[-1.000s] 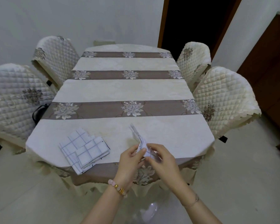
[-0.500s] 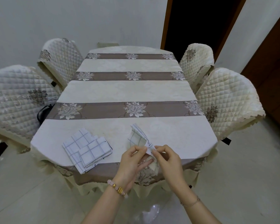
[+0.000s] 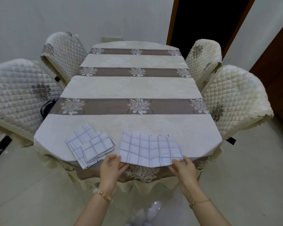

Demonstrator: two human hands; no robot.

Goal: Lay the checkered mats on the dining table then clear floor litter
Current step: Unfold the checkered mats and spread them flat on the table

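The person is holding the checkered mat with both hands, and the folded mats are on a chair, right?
Not quite. In the head view the left hand and right hand do hold the checkered mat, but the folded mats lie on the dining table.

Your forearms are cut off by the bottom edge. On the floor below, a pale shiny thing is too blurred to tell. The folded mats overlap, so you cannot count them. The left chair leaves the frame, and the doorway is only dark.
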